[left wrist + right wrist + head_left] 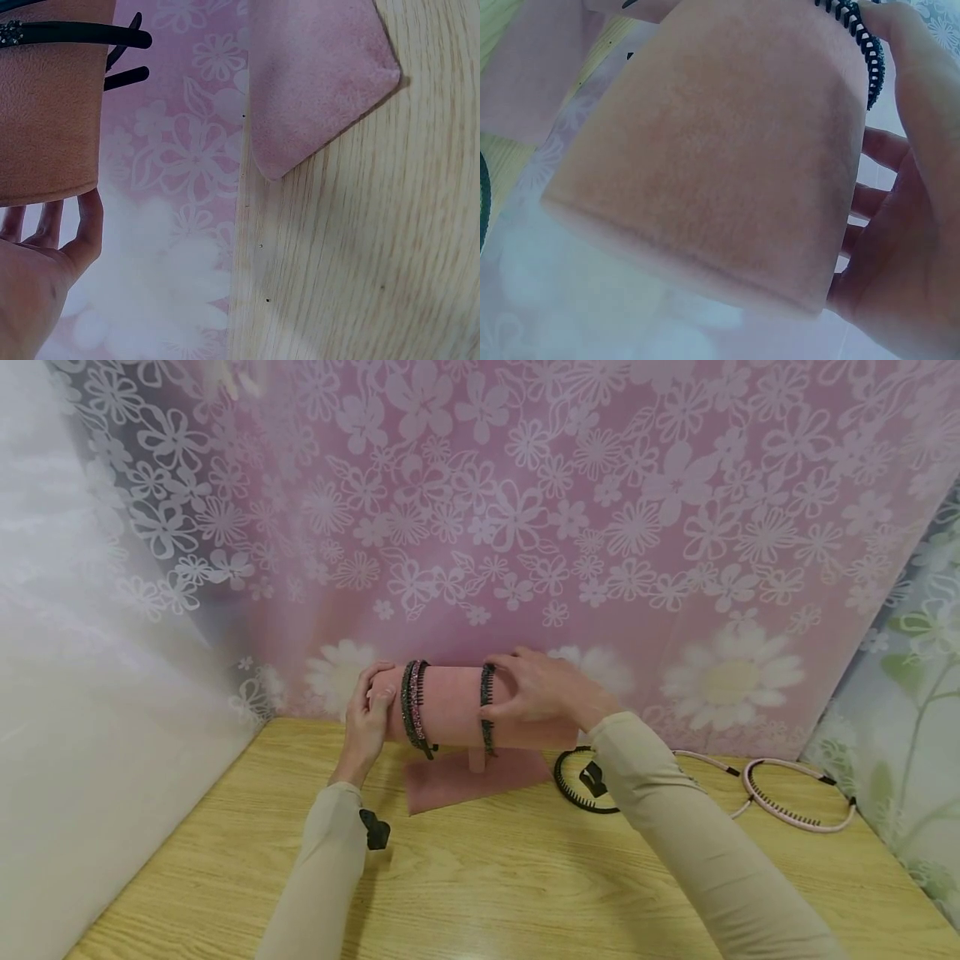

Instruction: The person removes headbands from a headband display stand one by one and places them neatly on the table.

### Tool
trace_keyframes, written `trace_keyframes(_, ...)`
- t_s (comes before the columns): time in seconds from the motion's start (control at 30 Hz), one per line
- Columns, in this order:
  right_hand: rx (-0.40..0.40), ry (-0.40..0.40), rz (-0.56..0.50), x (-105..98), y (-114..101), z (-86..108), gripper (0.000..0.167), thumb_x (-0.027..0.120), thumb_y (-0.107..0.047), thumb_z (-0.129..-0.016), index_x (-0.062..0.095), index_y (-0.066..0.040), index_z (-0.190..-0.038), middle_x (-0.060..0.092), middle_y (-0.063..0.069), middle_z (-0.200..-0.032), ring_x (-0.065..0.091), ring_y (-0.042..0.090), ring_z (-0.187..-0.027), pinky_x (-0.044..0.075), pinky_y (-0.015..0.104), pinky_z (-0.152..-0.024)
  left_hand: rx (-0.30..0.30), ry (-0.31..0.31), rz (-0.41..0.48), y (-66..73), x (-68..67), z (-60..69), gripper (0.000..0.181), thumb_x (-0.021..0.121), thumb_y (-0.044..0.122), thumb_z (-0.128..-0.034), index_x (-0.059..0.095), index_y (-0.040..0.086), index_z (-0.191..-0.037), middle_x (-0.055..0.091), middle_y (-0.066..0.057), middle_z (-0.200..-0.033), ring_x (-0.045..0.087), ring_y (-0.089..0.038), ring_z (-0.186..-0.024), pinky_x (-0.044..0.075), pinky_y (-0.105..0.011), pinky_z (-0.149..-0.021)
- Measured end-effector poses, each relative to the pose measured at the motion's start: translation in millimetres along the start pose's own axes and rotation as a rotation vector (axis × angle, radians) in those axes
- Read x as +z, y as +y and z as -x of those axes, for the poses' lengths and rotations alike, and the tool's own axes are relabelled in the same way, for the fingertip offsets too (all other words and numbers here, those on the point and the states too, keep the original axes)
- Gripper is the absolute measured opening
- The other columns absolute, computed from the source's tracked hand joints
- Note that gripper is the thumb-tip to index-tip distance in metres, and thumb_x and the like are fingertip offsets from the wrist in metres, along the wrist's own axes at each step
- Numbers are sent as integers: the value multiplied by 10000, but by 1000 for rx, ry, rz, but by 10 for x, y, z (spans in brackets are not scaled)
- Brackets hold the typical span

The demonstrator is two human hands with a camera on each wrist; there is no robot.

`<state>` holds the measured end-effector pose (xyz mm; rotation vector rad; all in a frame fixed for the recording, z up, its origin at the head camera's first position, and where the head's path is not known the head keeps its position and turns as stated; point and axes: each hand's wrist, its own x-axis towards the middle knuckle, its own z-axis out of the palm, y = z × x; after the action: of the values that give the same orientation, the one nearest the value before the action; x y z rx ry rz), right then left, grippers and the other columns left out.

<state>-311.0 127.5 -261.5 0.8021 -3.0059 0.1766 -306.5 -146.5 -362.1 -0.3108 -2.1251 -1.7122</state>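
Note:
A pink padded roll lies level on a stand with a flat pink base. Two glittery headbands sit side by side around its left part, and a dark toothed headband is around it right of the middle. My left hand grips the roll's left end, its fingertips at the edge in the left wrist view. With thumb and fingers, my right hand holds the dark toothed headband, also visible in the right wrist view. Its other fingers rest along the roll.
To the right of the base a black toothed headband lies on the wooden table, partly behind my right sleeve. Farther right are pink headbands. A flowered pink curtain hangs behind, with pale sheets at both sides.

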Motion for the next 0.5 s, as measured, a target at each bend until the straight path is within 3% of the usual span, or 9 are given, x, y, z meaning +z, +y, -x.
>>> trace_keyframes(0.5, 12, 23, 22, -16, 90, 106, 899, 679, -660, -840, 417, -205, -1570, 487, 175, -1510, 516, 377, -1362, 463, 603, -1060, 16, 3, -3, -20, 5, -5, 415, 467, 260, -1061, 517, 153, -1458, 546, -122, -1458, 589, -208, -1008, 497, -349, -845)
